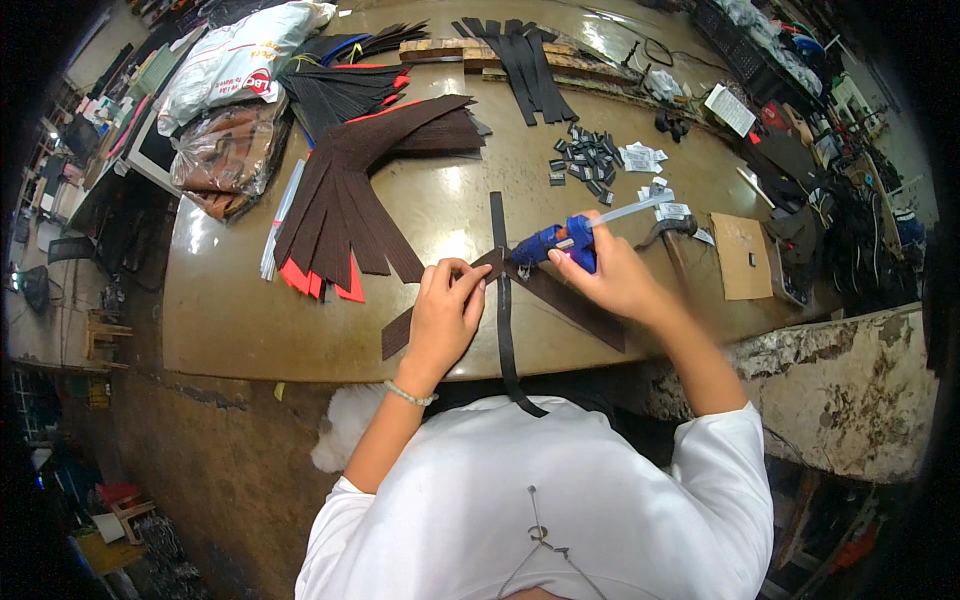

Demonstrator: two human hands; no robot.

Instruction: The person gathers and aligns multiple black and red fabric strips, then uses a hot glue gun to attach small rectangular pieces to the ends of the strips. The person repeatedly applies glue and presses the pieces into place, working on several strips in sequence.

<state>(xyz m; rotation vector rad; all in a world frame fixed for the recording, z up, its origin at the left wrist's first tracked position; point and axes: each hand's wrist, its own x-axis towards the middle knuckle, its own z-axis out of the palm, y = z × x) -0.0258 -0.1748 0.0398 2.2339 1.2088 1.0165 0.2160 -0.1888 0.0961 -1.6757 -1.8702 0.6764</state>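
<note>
My right hand (pixel 612 275) is closed round a blue hot glue gun (pixel 553 243), a pale glue stick (pixel 638 206) jutting from its back. The nozzle points left, close over a V-shaped dark brown strip (pixel 585 312) on the table. A narrow black strap (pixel 507 340) crosses the bend of the V and hangs over the near table edge toward me. My left hand (pixel 446 312) has its fingers curled and pressed together on the brown strip, just left of the crossing. Whether glue is coming out is too small to tell.
A fanned stack of brown strips (pixel 345 180) lies at the left, behind it plastic bags (pixel 240 60). Black straps (pixel 522 70) rest across wooden bars at the back. Small black pieces (pixel 590 160) and white labels (pixel 642 157) are scattered back right, near a cardboard piece (pixel 742 258).
</note>
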